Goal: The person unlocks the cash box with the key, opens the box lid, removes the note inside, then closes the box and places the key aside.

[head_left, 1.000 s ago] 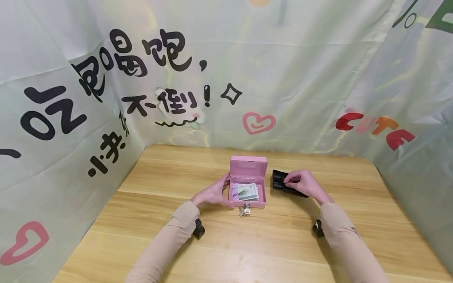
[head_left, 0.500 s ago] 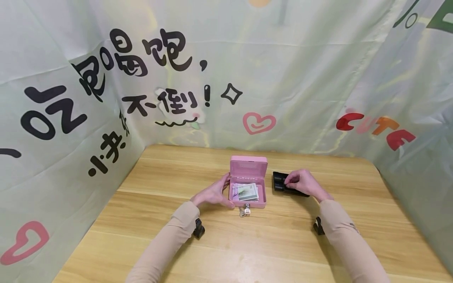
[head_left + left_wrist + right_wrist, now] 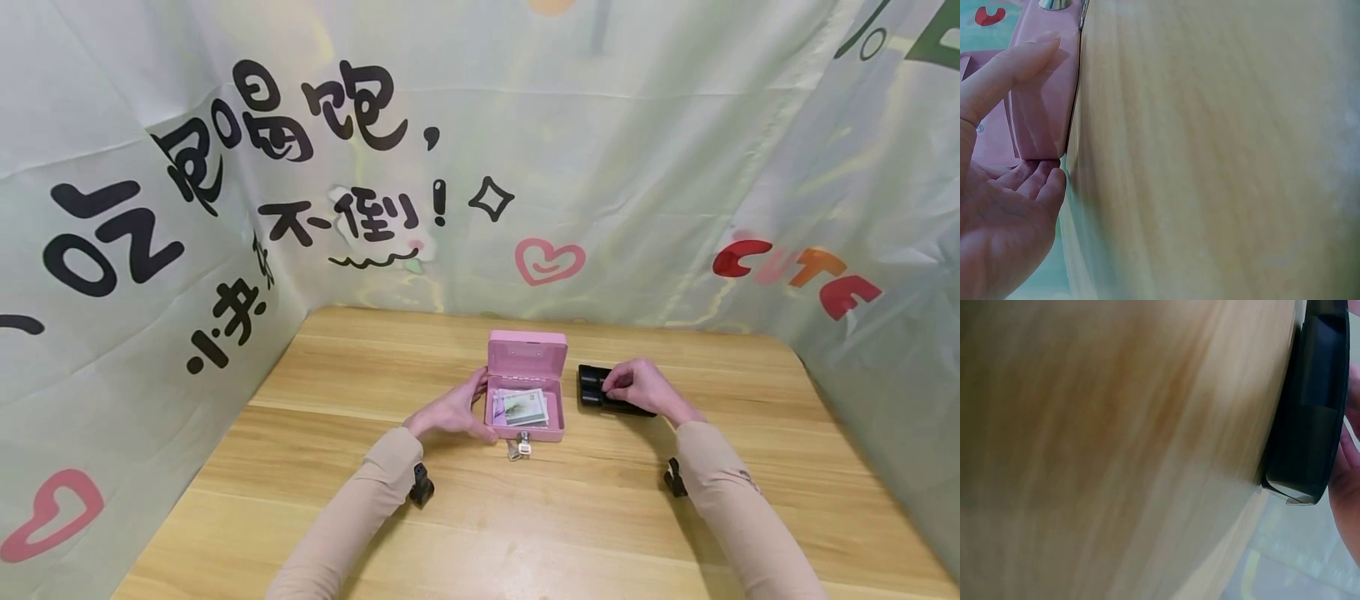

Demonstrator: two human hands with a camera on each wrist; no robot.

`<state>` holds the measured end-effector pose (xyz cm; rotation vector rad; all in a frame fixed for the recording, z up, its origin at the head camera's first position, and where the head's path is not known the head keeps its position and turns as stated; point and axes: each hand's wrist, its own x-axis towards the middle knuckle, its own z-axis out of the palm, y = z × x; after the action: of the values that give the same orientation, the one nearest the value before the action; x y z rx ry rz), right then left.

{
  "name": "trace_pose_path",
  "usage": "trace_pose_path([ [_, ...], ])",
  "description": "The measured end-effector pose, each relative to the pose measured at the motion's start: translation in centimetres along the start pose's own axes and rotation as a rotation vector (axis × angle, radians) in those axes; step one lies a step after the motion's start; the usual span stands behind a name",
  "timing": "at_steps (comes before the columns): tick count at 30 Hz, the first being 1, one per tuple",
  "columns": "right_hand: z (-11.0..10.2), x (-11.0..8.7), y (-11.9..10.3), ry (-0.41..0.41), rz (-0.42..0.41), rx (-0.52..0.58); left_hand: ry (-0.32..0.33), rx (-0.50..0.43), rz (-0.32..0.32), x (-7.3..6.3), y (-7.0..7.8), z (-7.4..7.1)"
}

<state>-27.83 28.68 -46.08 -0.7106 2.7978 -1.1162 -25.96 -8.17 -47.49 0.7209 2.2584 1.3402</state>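
A pink metal cash box (image 3: 552,434) stands with its lid raised in the head view. Several banknotes (image 3: 525,406) lie inside, and a small padlock (image 3: 524,445) with a key hangs at its front. My left hand (image 3: 448,411) holds the box's left end; in the left wrist view its thumb presses the front wall while the fingers (image 3: 1052,187) lie against the side. To the right of the box is a black coin tray (image 3: 591,397), seemingly flat on the table. Fingertips of my right hand (image 3: 643,389) pinch the tray's middle, partly hidden by the hand itself.
Both things stand on a wooden table (image 3: 510,533), towards its back edge. Printed fabric curtains (image 3: 630,167) enclose the table at the back and both sides. A small black camera sits on each wrist.
The black coin tray has gone from tilted to level on the table, with the right hand still pinching it. The left hand and cash box have stayed put.
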Motion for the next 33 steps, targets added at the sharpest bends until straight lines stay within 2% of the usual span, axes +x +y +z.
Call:
trace_pose_path([
  [24, 0.02, 0.00, -0.15, -0.049, 0.053, 0.025, 0.005, 0.016, -0.014, -0.13, 0.20, 0.03],
  [33, 0.18, -0.12, -0.47, -0.013, 0.022, 0.012, 0.003, 0.008, -0.019, -0.05, 0.10, 0.04],
])
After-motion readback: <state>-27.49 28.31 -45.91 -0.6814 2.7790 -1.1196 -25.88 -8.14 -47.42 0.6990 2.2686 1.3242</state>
